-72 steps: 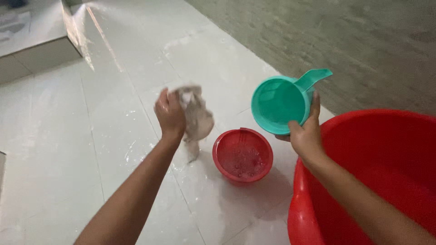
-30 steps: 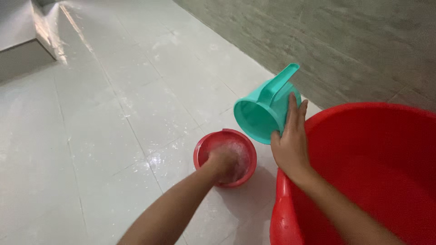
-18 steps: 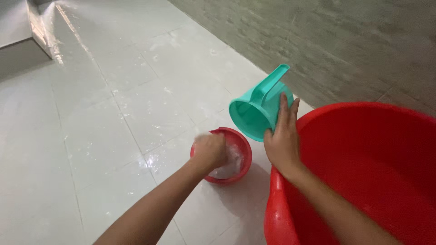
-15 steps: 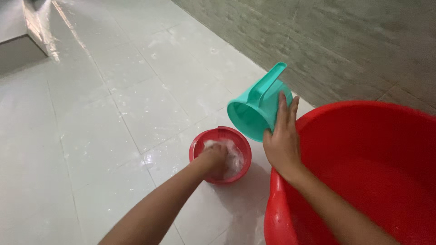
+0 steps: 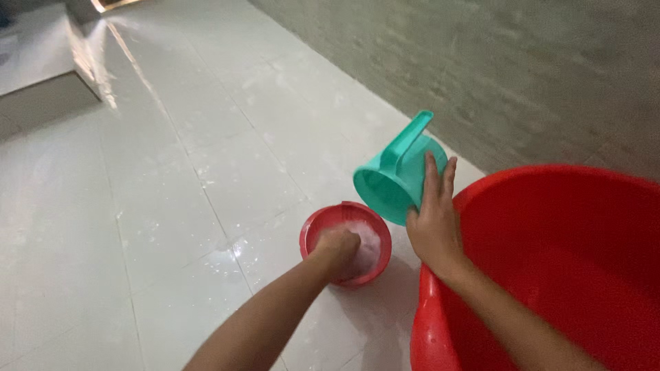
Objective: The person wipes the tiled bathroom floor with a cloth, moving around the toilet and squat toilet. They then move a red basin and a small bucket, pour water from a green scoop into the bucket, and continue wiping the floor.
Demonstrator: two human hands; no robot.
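Note:
My left hand (image 5: pixel 338 246) is pushed down into a small red bowl (image 5: pixel 316 227) on the wet white tiled floor, closed on a white cloth (image 5: pixel 368 247) in foamy water. My right hand (image 5: pixel 433 223) holds a teal plastic jug (image 5: pixel 390 180) tilted on its side, mouth facing left toward the bowl and handle pointing up. The jug hangs just above and right of the bowl, next to the rim of a big red tub (image 5: pixel 550 206).
The big red tub fills the lower right corner. A rough grey wall (image 5: pixel 522 75) runs along the right. A low grey step or ledge (image 5: pixel 48 96) lies at the far left. Wet glossy white tiles (image 5: pixel 158 178) stretch to the left.
Earlier my left hand held the white cloth up in the air; it has since gone down into the red bowl. The jug has tipped from upright onto its side.

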